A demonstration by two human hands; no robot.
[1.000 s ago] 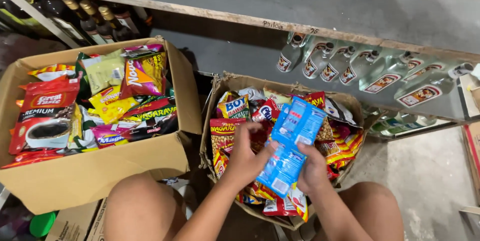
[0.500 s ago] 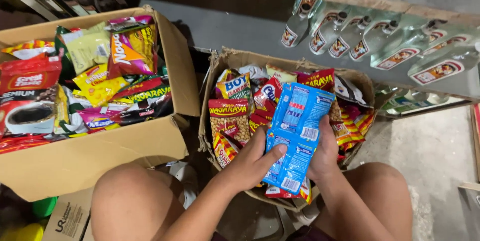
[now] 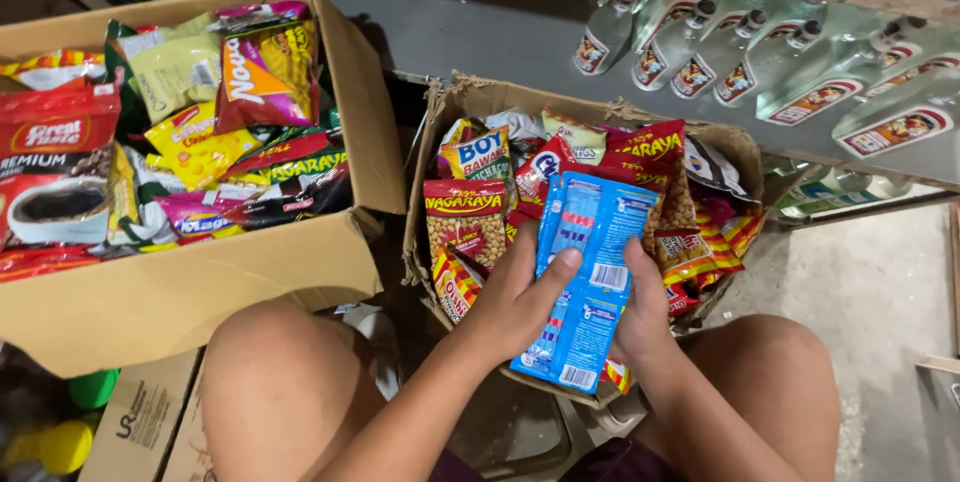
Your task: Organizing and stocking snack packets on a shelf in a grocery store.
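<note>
Both hands hold a stack of blue snack packets [image 3: 590, 272] above a small open cardboard box [image 3: 480, 97] full of red and yellow snack bags [image 3: 462, 227]. My left hand [image 3: 515, 297] grips the stack from the left, thumb across its front. Behind the packets, my right hand [image 3: 645, 312] supports them from the right, fingers mostly hidden. My bare knees frame the box.
A bigger cardboard box [image 3: 200, 292] at left holds coffee pouches and assorted snack packs. Clear glass bottles [image 3: 760, 72] lie in a row on a grey shelf at upper right. Dark bottles stand at top left. Green and yellow lids [image 3: 70, 422] sit bottom left.
The view has tilted downward. My hands have drawn the blue packets lower and closer to me, squaring them into a tighter stack; my left thumb now rests across the front.
</note>
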